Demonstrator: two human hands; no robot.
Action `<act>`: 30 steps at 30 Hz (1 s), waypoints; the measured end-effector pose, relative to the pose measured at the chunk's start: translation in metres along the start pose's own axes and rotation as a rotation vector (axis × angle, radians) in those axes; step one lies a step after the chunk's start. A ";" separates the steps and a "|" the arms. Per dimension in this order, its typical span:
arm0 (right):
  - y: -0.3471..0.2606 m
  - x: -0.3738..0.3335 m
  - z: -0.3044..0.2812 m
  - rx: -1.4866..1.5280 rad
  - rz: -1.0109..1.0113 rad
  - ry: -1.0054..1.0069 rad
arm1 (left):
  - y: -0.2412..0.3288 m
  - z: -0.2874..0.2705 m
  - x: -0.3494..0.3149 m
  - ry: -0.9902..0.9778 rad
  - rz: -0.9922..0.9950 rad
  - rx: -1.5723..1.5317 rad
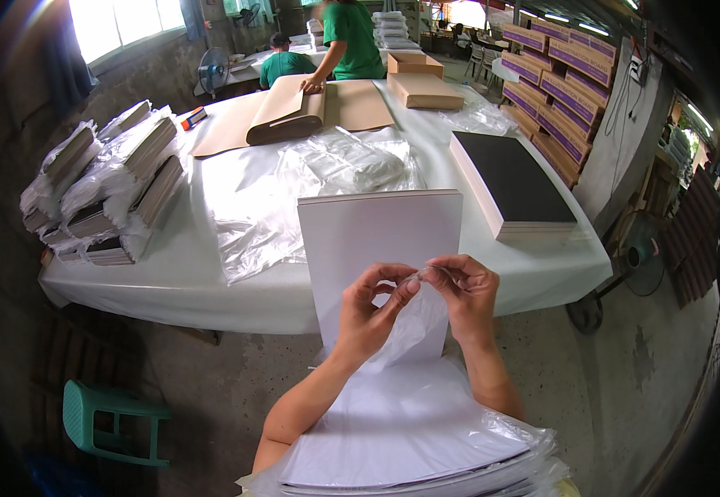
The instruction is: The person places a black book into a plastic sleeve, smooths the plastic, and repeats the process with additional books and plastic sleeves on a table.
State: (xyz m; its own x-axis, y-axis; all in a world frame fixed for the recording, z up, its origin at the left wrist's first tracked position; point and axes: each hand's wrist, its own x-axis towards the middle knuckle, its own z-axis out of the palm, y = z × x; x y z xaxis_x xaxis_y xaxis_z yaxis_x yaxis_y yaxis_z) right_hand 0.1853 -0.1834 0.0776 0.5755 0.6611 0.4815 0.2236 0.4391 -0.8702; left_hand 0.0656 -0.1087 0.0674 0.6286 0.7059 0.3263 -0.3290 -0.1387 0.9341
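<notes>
My left hand (374, 308) and my right hand (469, 300) meet in front of me, the fingertips of both pinching the edge of a clear plastic bag (414, 325). The plastic hangs below my fingers toward a stack of white boards (405, 422) nearest to me, which has clear plastic wrapped around it. Behind my hands, a pale board stack (376, 225) stands upright at the near edge of the table (161, 286). Its lower part is partly hidden by my hands and the plastic.
Loose clear plastic bags (351, 166) lie mid-table. Bagged board stacks (120, 178) are piled left; a black-topped stack (517, 178) lies right. Beyond, a person in green (356, 41) handles brown paper (285, 120) near a flat brown carton (424, 91). A green stool (115, 422) stands lower left.
</notes>
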 end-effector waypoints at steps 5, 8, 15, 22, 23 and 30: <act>-0.003 -0.002 0.006 0.135 0.055 -0.051 | -0.002 0.003 0.002 0.072 0.157 0.092; -0.004 -0.003 0.006 0.079 0.055 -0.118 | -0.004 0.006 0.001 0.046 0.151 -0.134; -0.003 -0.007 0.008 0.009 -0.028 -0.056 | 0.017 0.003 -0.007 -0.139 -0.147 -0.303; -0.006 0.002 0.010 0.237 -0.061 0.203 | 0.030 0.001 -0.009 -0.614 -0.294 0.028; -0.008 0.005 0.011 0.340 -0.051 0.220 | 0.032 -0.002 -0.010 -0.654 -0.297 0.088; 0.000 0.010 -0.017 0.613 0.020 0.212 | 0.022 0.003 -0.016 -1.029 0.302 0.123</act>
State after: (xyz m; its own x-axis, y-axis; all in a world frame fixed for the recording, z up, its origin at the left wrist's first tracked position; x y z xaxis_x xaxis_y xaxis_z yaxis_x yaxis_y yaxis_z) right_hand 0.2047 -0.1873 0.0802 0.7317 0.5660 0.3799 -0.2426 0.7371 -0.6308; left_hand 0.0502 -0.1253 0.0827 0.8430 -0.2835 0.4571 -0.5324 -0.3188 0.7842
